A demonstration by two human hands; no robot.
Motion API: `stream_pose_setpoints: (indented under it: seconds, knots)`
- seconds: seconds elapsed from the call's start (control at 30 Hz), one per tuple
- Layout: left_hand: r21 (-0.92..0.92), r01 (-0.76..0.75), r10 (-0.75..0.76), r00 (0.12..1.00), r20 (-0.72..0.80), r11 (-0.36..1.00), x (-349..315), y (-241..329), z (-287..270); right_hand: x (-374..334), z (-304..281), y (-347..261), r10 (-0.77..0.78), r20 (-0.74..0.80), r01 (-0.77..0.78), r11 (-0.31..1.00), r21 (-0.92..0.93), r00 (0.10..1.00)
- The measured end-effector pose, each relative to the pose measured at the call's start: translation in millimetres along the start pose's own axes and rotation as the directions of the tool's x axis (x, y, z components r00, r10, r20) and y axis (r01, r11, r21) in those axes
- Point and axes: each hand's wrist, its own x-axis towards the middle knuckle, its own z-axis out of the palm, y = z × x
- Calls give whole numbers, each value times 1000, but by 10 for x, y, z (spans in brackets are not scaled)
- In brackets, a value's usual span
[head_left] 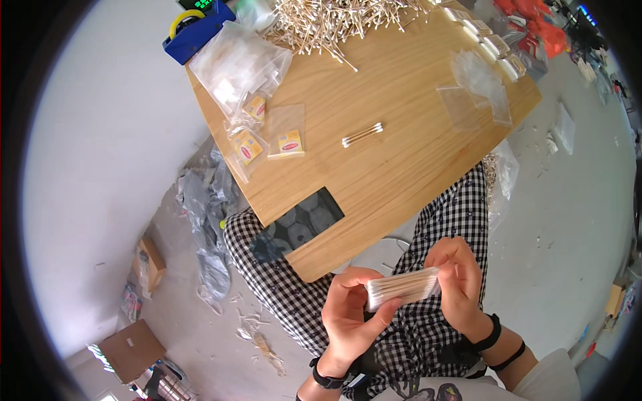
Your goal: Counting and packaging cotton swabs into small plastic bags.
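Low, between the left hand (pixel 348 319) and right hand (pixel 463 287), a bundle of cotton swabs (pixel 404 284) sits above checked trousers (pixel 455 214), its long axis running left to right, slightly higher at right. Pale sticks lie packed side by side, white-tipped. The left hand curls narrowly around the left end, thumb in front; the right hand's bent fingers close on the right end. Beyond, a wooden table (pixel 401 87) bears a swab heap (pixel 334 23).
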Motion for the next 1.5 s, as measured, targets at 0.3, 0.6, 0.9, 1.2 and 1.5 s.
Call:
stream_pose_setpoints:
  seconds: [0.3, 0.6, 0.9, 1.2, 1.5]
  knots:
    - [-41, 66, -64, 997, 53, 997, -71, -31, 17, 6, -58, 105, -93, -2, 93, 996, -11, 996]
    - [400, -206, 211, 977, 33, 893, 74, 237, -49, 33, -157, 63, -221, 84, 229, 968, -102, 972]
    - [679, -456, 264, 889, 374, 575, 217, 429, -15, 88, -210, -76, -266, 301, 346, 903, -254, 916]
    - [731, -490, 202, 869, 451, 476, 260, 501, 28, 101, -134, -231, -107, 407, 284, 870, -403, 907]
    - [757, -441, 27, 871, 490, 483, 262, 498, -12, 52, -76, -160, -75, 496, 313, 853, -417, 865]
